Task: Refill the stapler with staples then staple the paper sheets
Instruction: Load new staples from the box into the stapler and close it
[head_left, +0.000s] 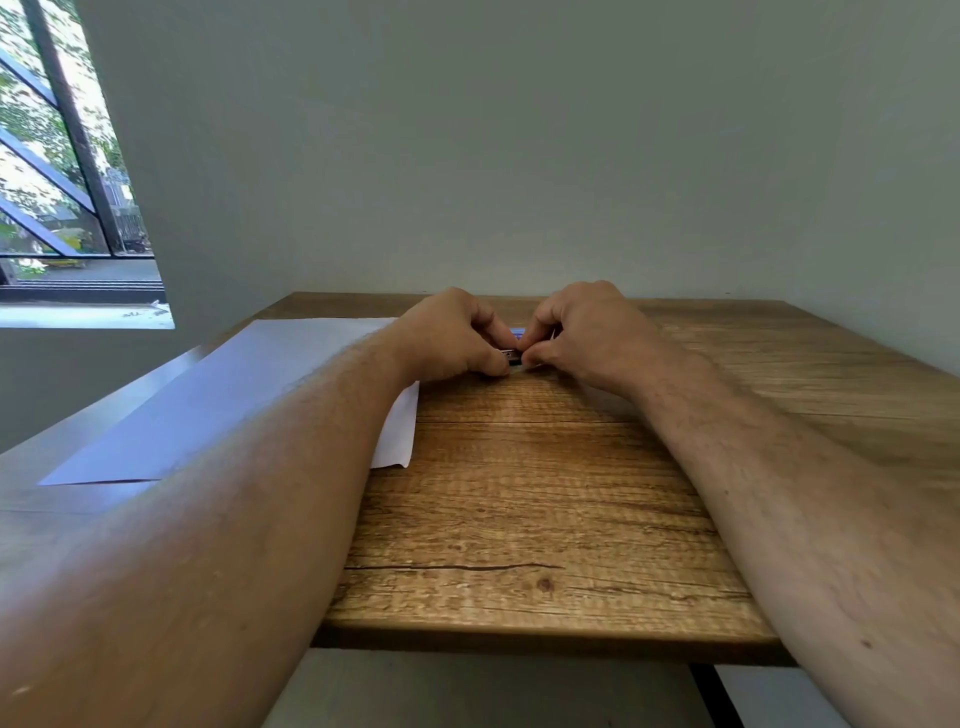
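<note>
A small stapler (511, 354) with a metal end and a blue part sits between my two hands at the far middle of the wooden table (519, 493). My left hand (452, 338) curls round its left side. From the right, my right hand (582, 332) pinches at it with thumb and fingertips; a thin pale strip, possibly staples, shows under those fingers. Most of the stapler is hidden by both hands. White paper sheets (234, 384) lie on the table's left part, partly under my left forearm.
A grey wall stands right behind the table's far edge. A window (62, 171) is at the upper left. The table's near edge (519, 639) lies between my forearms, with a dark table leg below at the right.
</note>
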